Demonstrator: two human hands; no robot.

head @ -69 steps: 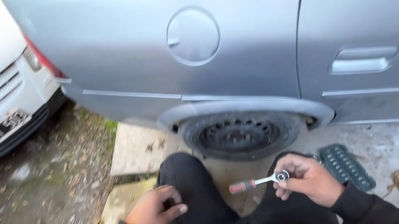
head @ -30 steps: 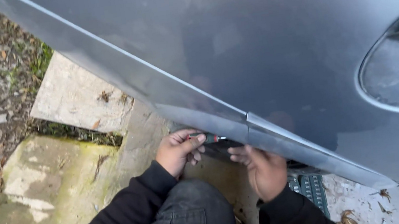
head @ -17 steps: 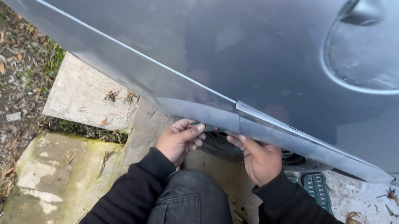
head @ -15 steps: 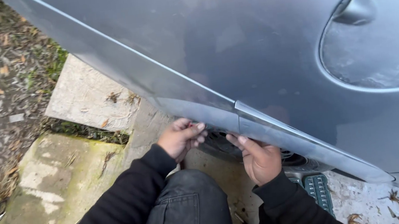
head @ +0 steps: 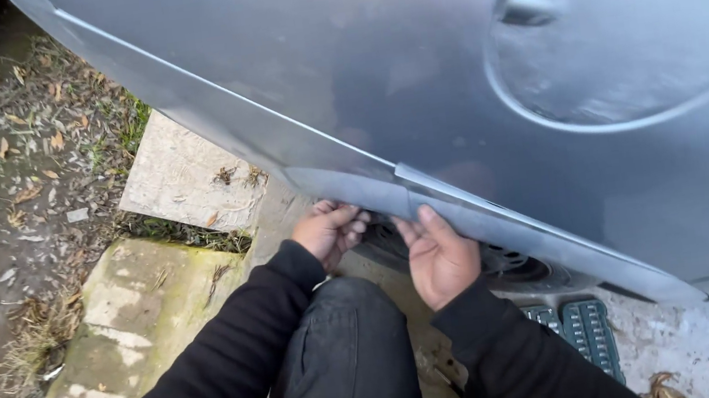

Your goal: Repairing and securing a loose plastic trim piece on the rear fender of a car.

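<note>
Leaning closer than half a second earlier, the view had slid so the round fuel flap (head: 625,36) sat higher and further right on the silver car body (head: 337,64). The left hand (head: 333,231) kept its grip curled under the wheel-arch lip (head: 428,203), though what it held was hidden. The right hand (head: 438,256) lay open, fingers against the lip's underside. The dark wheel (head: 509,263) showed only partly beneath. A dark socket tray (head: 577,329) lay on the ground beside the right sleeve, its contents unclear.
</note>
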